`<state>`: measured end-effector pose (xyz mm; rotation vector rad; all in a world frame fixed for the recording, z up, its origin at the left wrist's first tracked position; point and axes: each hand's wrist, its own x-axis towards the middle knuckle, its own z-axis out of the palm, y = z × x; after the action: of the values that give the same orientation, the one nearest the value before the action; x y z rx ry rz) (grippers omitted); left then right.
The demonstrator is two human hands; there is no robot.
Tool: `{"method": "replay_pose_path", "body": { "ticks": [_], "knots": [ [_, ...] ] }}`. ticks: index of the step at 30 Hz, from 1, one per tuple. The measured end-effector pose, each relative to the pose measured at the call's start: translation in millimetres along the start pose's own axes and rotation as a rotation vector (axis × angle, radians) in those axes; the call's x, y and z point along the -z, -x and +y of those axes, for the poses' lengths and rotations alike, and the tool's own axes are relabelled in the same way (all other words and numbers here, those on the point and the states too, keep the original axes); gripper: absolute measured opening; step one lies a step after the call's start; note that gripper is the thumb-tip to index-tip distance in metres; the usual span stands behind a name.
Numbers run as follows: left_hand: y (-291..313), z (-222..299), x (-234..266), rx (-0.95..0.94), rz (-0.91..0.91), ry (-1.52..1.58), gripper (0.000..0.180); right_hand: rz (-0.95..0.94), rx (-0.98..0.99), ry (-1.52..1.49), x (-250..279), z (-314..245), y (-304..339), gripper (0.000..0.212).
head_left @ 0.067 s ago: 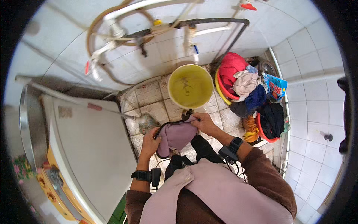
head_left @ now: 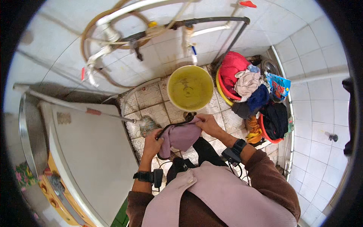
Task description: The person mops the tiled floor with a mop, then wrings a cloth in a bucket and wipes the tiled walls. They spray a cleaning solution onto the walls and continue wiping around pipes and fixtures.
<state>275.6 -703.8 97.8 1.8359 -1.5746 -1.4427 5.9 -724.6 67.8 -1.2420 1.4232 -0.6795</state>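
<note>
A mauve piece of cloth (head_left: pixel 183 136) with black edging is stretched between my two hands, in front of my body and above the tiled floor. My left hand (head_left: pixel 152 143) pinches its left end, fingers closed on the edge. At the upper right corner, my right hand (head_left: pixel 210 125) grips the cloth between thumb and fingers. Just beyond the cloth stands a round yellow basin (head_left: pixel 206 77) on the floor. Whether it holds water, I cannot tell. A dark strap or trim runs along the cloth's upper edge.
Clothes (head_left: pixel 234 68) heap over tubs at the right, beside a blue packet (head_left: pixel 278 87). Further down lies a red tub (head_left: pixel 263 132) with dark clothes. A mop (head_left: pixel 147 126) rests near a white appliance top (head_left: pixel 90 143) at the left. Pipes and taps (head_left: pixel 194 53) line the back wall.
The view has shifted slightly, so the basin and pipes appear a little further left. Both hands keep their hold on the cloth in nearly the same pose.
</note>
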Motion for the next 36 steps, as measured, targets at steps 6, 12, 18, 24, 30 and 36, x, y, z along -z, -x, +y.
{"method": "replay_pose_path", "body": {
  "ticks": [6,12,18,24,30,36],
  "knots": [
    [-107,20,-46,-0.101,0.038,-0.223,0.036,0.185,-0.074,0.001,67,58,-49,0.031],
    [-196,-5,-93,-0.122,0.1,-0.267,0.047,0.254,-0.072,0.263,70,124,-124,0.05],
    [-256,-52,-156,-0.348,-0.036,-0.821,0.062,0.046,0.135,0.791,52,165,-165,0.055],
    [-292,-71,-193,0.015,-0.228,-0.772,0.061,0.005,0.045,0.834,30,194,-203,0.056],
    [-329,-92,-208,-0.004,-0.099,-0.406,0.055,-0.02,-0.181,0.426,11,238,-245,0.048],
    [-314,-70,-199,0.017,-0.27,0.829,0.079,0.134,-0.196,-0.028,10,197,-231,0.025]
  ]
}}
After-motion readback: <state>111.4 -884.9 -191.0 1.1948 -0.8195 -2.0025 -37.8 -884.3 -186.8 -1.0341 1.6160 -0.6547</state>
